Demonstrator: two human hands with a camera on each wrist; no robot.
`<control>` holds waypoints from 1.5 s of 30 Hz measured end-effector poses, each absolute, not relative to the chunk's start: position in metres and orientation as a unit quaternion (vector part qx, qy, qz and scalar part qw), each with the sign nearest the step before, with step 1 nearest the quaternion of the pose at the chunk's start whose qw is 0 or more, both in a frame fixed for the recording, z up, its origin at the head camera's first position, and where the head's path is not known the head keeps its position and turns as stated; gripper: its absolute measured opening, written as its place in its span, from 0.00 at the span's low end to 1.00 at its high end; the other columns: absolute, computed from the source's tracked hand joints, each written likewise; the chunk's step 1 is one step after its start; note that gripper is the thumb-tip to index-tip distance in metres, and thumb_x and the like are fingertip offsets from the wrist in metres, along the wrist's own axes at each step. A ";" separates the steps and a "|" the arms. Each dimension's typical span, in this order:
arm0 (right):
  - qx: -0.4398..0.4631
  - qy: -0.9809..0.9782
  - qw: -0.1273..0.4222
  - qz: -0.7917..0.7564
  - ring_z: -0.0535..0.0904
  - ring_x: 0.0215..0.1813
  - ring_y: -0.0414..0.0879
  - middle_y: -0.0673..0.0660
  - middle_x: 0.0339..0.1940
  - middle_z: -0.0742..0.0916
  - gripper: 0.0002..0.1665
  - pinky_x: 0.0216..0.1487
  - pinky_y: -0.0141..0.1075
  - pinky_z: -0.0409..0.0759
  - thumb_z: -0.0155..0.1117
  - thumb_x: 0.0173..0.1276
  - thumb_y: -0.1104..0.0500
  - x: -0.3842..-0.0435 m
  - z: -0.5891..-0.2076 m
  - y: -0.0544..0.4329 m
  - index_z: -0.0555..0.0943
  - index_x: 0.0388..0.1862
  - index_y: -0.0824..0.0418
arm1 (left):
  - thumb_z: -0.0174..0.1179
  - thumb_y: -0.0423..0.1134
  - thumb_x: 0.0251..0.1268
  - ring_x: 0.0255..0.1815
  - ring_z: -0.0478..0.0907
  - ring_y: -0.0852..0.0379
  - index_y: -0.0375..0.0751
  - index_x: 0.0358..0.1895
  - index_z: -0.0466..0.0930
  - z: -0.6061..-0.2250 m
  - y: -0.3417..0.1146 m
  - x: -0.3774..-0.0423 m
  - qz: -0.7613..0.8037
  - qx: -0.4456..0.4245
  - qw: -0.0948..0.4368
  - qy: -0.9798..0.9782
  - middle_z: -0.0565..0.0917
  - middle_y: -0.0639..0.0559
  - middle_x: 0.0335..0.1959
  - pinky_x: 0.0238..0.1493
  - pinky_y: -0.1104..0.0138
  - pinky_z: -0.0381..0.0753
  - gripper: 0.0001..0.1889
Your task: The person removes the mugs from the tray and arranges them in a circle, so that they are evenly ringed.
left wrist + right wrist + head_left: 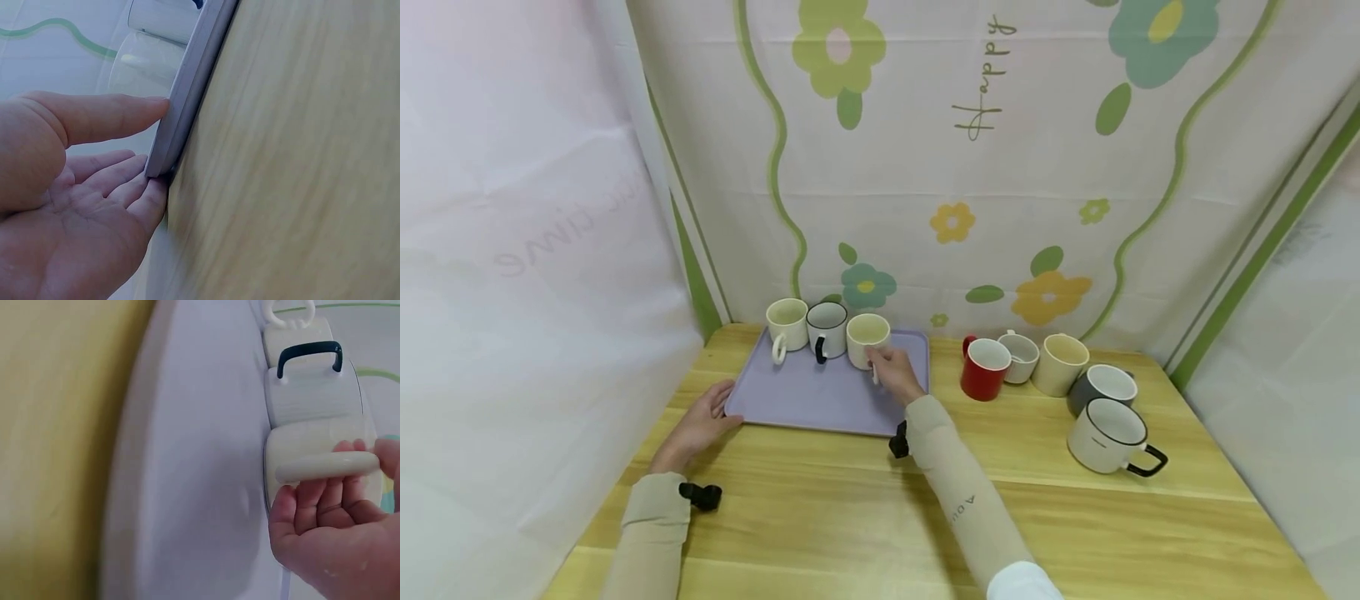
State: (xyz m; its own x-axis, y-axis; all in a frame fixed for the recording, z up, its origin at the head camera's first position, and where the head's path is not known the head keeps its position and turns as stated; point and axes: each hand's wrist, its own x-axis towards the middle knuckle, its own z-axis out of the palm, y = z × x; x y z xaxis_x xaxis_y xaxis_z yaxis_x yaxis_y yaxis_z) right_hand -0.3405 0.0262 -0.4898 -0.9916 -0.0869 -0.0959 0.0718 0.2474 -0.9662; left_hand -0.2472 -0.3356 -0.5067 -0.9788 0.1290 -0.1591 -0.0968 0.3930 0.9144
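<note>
A lilac tray lies on the wooden table, with three mugs in a row along its back. At the row's right end is a cream mug; my right hand holds it by its handle, fingers behind the handle. Beside it stands a white mug with a black rim and handle, then another cream mug at the left. My left hand rests at the tray's front left corner. In the left wrist view its straight thumb touches the tray's edge and the fingers lie against the corner.
Right of the tray, several mugs stand on the table: a red mug, a small white mug, a yellow mug, a dark grey mug and a black-rimmed white mug. Printed curtains hang around the table.
</note>
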 end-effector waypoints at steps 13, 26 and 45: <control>0.009 0.733 0.102 -0.673 0.68 0.27 0.42 0.50 0.19 0.73 0.24 0.34 0.32 0.66 0.56 0.81 0.55 -0.301 -0.474 0.074 0.73 0.20 0.59 | 0.55 0.27 0.80 0.88 0.40 0.28 0.27 0.85 0.35 -0.507 -0.338 -0.245 0.556 0.019 0.101 0.825 0.43 0.25 0.86 0.88 0.39 0.46 0.43; -0.031 0.694 0.156 -0.702 0.70 0.29 0.35 0.44 0.23 0.76 0.20 0.33 0.25 0.69 0.51 0.83 0.62 -0.212 -0.442 0.186 0.81 0.28 0.55 | 0.55 0.28 0.80 0.88 0.41 0.28 0.27 0.85 0.35 -0.504 -0.337 -0.245 0.551 0.015 0.102 0.828 0.43 0.26 0.86 0.88 0.39 0.46 0.43; 0.033 0.789 0.053 -0.612 0.66 0.33 0.49 0.52 0.24 0.69 0.25 0.34 0.36 0.56 0.46 0.87 0.61 -0.108 -0.464 0.342 0.64 0.27 0.76 | 0.56 0.27 0.79 0.88 0.41 0.28 0.27 0.85 0.35 -0.506 -0.336 -0.246 0.557 0.015 0.101 0.824 0.43 0.26 0.87 0.88 0.40 0.47 0.44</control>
State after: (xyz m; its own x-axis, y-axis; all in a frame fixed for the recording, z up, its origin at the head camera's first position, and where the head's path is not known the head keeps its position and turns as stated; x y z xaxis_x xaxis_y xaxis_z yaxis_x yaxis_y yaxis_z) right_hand -0.1080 0.3420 -0.4644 -0.9921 -0.0126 -0.1246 0.1175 0.2499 -0.9611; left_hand -0.2458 -0.3362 -0.5057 -0.9791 0.1374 -0.1498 -0.0878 0.3788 0.9213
